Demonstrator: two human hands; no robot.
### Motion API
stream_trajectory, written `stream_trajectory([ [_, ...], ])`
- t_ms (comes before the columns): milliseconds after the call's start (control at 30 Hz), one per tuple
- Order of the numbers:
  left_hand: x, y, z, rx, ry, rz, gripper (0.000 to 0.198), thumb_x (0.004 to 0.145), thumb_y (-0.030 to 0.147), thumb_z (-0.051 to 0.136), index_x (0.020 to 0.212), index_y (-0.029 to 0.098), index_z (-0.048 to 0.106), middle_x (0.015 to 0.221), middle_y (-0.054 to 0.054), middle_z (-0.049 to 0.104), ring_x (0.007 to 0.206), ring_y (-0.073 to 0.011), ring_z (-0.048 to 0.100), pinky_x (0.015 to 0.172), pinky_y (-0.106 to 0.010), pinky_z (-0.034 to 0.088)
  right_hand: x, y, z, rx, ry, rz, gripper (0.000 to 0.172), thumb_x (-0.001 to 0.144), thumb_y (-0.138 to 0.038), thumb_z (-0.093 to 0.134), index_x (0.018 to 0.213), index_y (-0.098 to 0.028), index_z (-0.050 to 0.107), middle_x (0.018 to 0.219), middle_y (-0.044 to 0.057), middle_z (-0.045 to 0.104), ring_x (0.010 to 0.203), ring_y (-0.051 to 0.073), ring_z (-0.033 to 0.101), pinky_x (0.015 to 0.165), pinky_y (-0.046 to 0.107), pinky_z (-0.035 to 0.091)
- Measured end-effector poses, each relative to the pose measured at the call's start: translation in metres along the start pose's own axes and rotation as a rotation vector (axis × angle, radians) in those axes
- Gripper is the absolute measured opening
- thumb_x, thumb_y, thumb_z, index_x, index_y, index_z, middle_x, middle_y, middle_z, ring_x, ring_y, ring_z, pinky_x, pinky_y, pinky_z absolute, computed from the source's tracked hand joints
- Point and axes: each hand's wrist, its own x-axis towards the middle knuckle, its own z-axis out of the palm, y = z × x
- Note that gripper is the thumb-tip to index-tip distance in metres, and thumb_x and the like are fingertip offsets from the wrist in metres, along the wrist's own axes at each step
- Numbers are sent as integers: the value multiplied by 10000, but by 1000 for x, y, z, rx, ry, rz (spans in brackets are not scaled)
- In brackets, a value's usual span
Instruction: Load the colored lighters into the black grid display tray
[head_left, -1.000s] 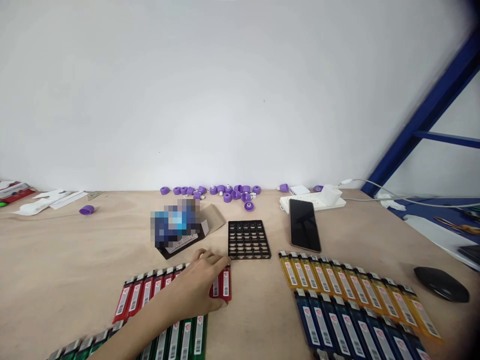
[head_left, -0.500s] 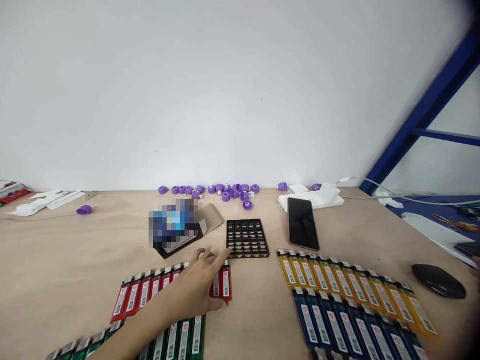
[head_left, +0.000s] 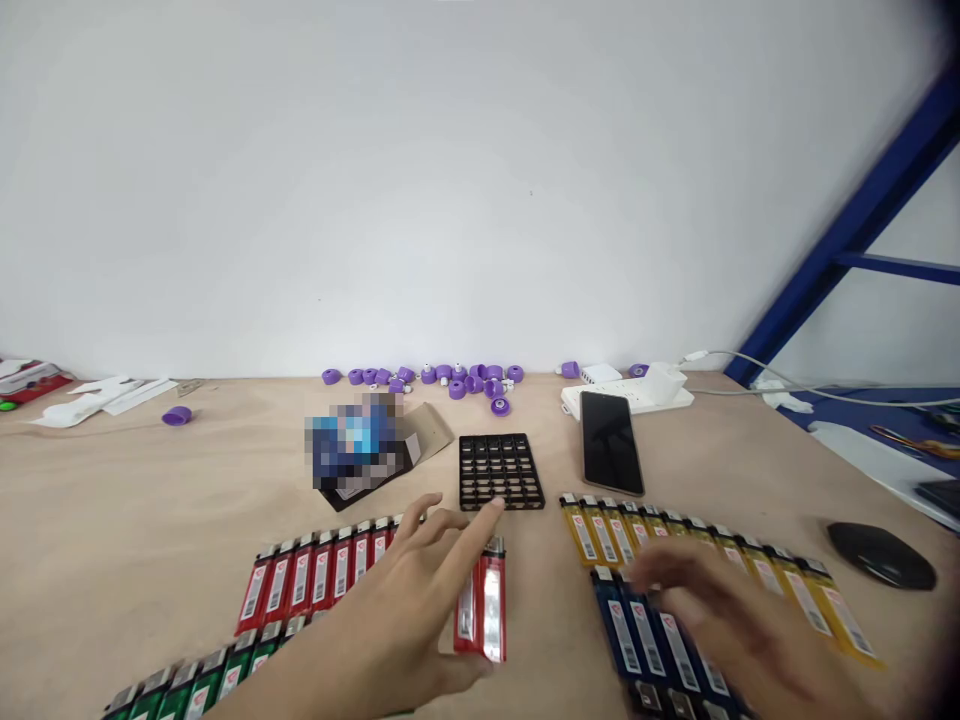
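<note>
My left hand [head_left: 420, 610] is closed around red lighters [head_left: 491, 610], two of which show between its index finger and thumb. The rest of the row of red lighters [head_left: 300, 575] lies flat to the left, partly hidden by this hand. Green lighters [head_left: 202, 690] lie in a row nearer to me, under my left forearm. My right hand [head_left: 720, 620], smeared by motion, is over the blue lighters [head_left: 622, 625] and part of the yellow lighters [head_left: 589, 530]. Its fingertips are near the tops of the blue ones; whether they grip anything cannot be made out.
A black grid tray [head_left: 501, 472] lies mid-table, beside an opened box [head_left: 375, 475] with a blurred face. Behind are purple caps [head_left: 474, 384], a phone [head_left: 611, 442] and a white power strip [head_left: 630, 396]. A black mouse [head_left: 881, 555] lies at the right.
My left hand has shifted right and towards me, bringing red lighters out of line with their row. My right hand has come in from the right over the blue and yellow lighters.
</note>
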Motion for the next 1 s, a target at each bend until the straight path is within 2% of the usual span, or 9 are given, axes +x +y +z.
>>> stream_trajectory([
  [133,-10,18,-3,23,39,135,1343,766,400,817,1473,365,-324,1409,-122,557,1320,-373,469,1161,-624,248,-4,-38,90,536,-582,109,525,845,-622,646,1207,-243,636,1161,113,673,1085,303,625,987,472,461],
  [267,-12,22,-2,30,46,159,1320,783,326,808,1481,342,-312,1363,-134,587,1286,-357,506,1165,-655,201,-4,-54,132,707,-680,255,610,747,-671,727,1091,-168,685,997,90,706,1059,297,640,935,418,485],
  [367,-12,14,-1,-45,39,93,1239,774,280,801,1531,355,-177,1458,-138,500,1373,-362,409,1177,-658,165,-3,-52,140,789,-549,408,670,634,-661,813,1060,-162,673,922,69,713,1026,295,662,916,411,495],
  [500,-9,1,5,-427,65,-130,1198,659,443,865,1553,352,74,1609,-121,264,1467,-386,233,1173,-596,256,-1,-55,136,847,-492,481,643,645,-601,836,1071,-162,639,894,61,712,918,265,697,840,398,532],
  [600,-3,3,17,-886,211,-206,1091,620,541,860,1495,288,260,1477,-143,446,1331,-343,461,1086,-499,418,0,-64,129,858,-589,465,660,692,-608,798,1135,-168,586,914,70,699,778,231,699,654,347,556],
  [667,1,9,26,-1182,214,-312,802,706,620,765,1324,204,470,1179,-123,634,945,-245,676,789,-372,576,2,-67,125,819,-649,438,655,736,-644,744,1137,-159,561,856,64,684,690,195,674,544,277,514],
  [767,4,19,34,-1407,75,-523,672,714,686,714,1072,136,564,782,-12,644,422,-77,533,399,-214,428,4,-61,126,743,-742,405,642,763,-663,707,1117,-153,545,741,29,653,611,139,616,496,215,438],
  [900,6,24,34,-1402,-4,-551,767,655,722,738,1099,123,559,628,29,617,316,-56,448,315,-181,310,4,-48,135,742,-831,429,759,662,-672,766,1154,-162,493,712,14,648,615,142,617,525,226,437],
  [1000,7,22,37,-1404,54,-574,743,667,741,721,1062,127,582,555,66,548,309,-44,353,309,-187,253,5,-50,132,695,-809,443,798,634,-677,764,1166,-166,458,774,28,651,681,176,655,600,275,493],
])
